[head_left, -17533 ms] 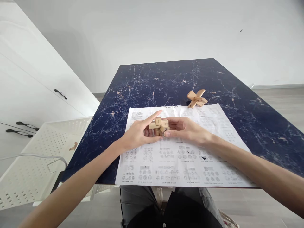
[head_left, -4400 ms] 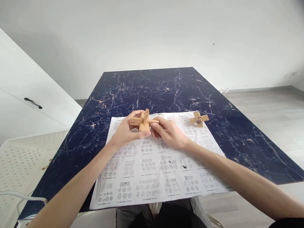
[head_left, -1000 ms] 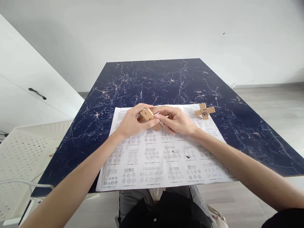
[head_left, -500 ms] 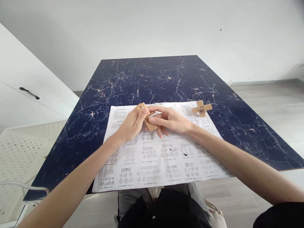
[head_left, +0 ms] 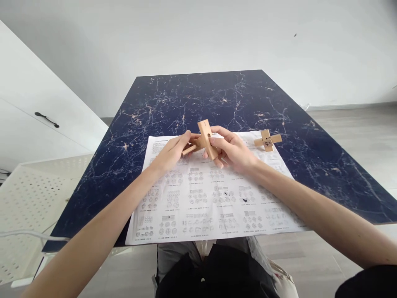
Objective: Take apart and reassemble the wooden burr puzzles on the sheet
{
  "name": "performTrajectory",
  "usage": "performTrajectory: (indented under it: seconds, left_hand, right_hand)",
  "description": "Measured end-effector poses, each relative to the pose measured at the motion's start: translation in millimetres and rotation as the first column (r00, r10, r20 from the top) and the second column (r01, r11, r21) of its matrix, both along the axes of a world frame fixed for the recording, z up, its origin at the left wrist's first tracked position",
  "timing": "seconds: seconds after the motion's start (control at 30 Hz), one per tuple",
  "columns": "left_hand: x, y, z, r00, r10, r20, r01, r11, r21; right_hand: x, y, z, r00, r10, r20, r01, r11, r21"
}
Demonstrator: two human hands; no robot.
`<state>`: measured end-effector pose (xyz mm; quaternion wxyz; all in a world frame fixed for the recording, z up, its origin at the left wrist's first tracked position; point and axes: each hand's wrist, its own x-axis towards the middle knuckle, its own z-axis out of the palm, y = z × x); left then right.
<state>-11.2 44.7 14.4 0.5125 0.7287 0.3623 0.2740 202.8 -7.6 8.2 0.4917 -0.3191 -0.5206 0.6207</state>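
Observation:
Above the printed sheet, my right hand [head_left: 238, 152] grips a light wooden puzzle piece [head_left: 207, 138], a thick bar tilted in the air with a dark hole in its side. My left hand [head_left: 173, 154] is closed on a smaller wooden puzzle piece [head_left: 190, 150], whose end sticks out below the fingers. The two pieces meet or overlap between my hands; whether they interlock I cannot tell. An assembled wooden cross puzzle [head_left: 267, 140], marked with a black letter like a G, lies to the right of my right hand.
The white instruction sheet [head_left: 198, 211], printed with rows of small diagrams, lies along the near edge of the dark blue marbled table [head_left: 198, 99]. At left are a white cabinet [head_left: 46, 95] and a perforated white panel [head_left: 37, 198] with a cable [head_left: 34, 235].
My right hand has moved right and turned the larger wooden bar more upright, so its hole now shows. My left fingers now hold the smaller piece. The camera view has shifted slightly.

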Motion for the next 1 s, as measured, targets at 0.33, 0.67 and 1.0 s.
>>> performTrajectory:
  seconds: [0.33,0.67,1.0]
  left_hand:
    - [2,-4,0.3,0.992,-0.052,-0.116,0.071,0.983,0.167]
    - [3,-13,0.3,0.940,-0.200,-0.277,0.301,0.869,0.394]
    - [1,-9,-12.0,0.926,-0.113,-0.360,0.316,0.754,0.576]
  right_hand:
    - [8,10,0.2,0.957,-0.289,0.017,0.289,0.957,-0.026]
    - [11,11,-18.9,0.524,-0.554,0.647,0.262,0.828,0.496]
    - [9,11,-22.3,0.523,-0.650,0.552,0.240,0.734,0.636]
